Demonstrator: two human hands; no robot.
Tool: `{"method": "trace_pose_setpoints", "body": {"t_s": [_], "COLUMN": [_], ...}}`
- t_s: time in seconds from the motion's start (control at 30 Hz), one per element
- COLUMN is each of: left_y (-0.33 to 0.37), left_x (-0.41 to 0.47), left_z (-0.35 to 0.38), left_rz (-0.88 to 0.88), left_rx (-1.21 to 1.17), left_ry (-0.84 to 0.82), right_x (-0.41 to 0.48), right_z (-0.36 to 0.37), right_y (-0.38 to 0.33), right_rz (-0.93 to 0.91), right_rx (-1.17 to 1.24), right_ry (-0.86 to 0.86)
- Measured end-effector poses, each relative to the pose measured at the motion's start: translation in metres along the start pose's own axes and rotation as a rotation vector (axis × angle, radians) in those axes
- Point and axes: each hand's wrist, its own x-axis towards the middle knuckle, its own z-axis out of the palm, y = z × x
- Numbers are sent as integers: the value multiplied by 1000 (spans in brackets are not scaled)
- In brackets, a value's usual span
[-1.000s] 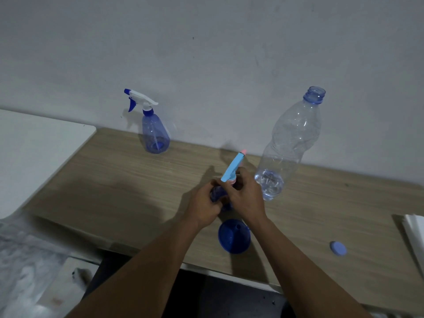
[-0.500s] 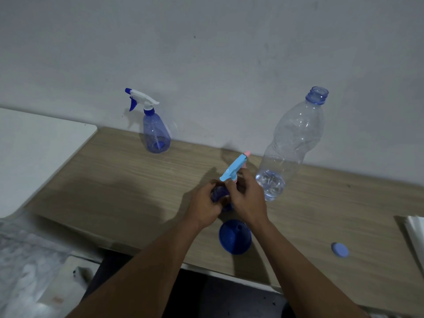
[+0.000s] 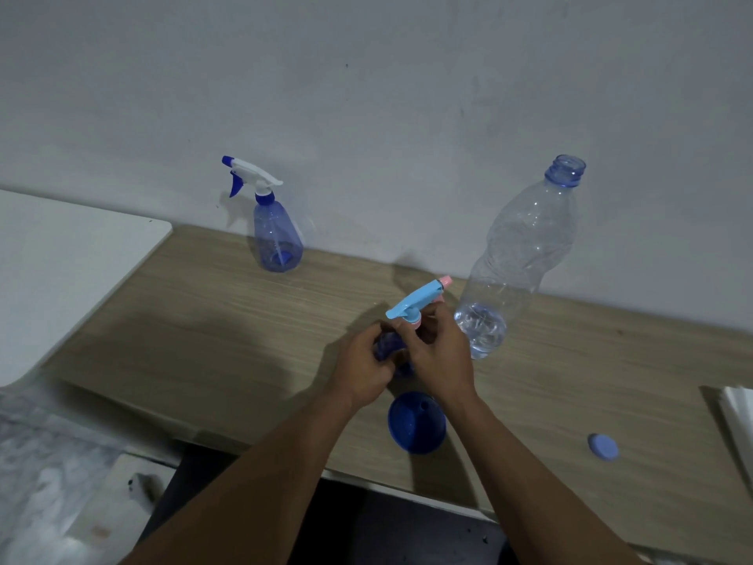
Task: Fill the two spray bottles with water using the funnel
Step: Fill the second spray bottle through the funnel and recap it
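- Setting: a wood-grain table point(image 3: 203, 332) stood against a plain grey wall point(image 3: 366, 95), dimly lit; a white surface point(image 3: 61, 271) adjoined it at my left.
- Hands: my left hand point(image 3: 362, 369) was closed round the dark blue body of the near spray bottle point(image 3: 387, 344), steadying it at the middle of the table. My right hand point(image 3: 440, 352) pinched the pink collar under its light blue trigger head point(image 3: 415, 303), fingertips point(image 3: 401, 330) shut on the collar.
- Step in hand, as I judged it: unscrewing the head so that the neck stood open for filling.
- Doing it well: hold the body upright and still, turn only the collar, then lift the head straight up so that any dip tube clears the neck without catching.
- Second spray bottle point(image 3: 277, 234): translucent blue with a white and blue head, upright by the wall, well apart from my hands, head still on.
- Funnel point(image 3: 415, 422): dark blue, lying on the table just nearer me than the hands, untouched.
- Water bottle point(image 3: 517, 254): clear, uncapped, upright just right of my right hand, holding only a little water at the bottom; its blue cap point(image 3: 603, 446) lay apart on the table to the right.
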Motion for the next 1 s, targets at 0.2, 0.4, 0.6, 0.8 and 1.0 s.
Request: {"method": "trace_pose_setpoints", "body": {"t_s": [0.2,0.4,0.6,0.8,1.0], "left_y": [2,3,4,4,6], "left_x": [-1,-1,-3,6,13], "left_z": [1,-1,2,-4,-12], "left_rz": [6,19,37,27,50], "left_rx": [-20,35,24,15,137], "left_ry": [2,23,51,-39,-92], "right_x": [1,-5,1,6,10], "right_z": [2,-2,-2,-7,-3], "right_y": [2,1,-4,5,6], "right_rz": [-2,34,16,-42,-36], "right_rx": [7,93,40,-67,-116], "right_ry": [-6,7,-12,-69,-40]}}
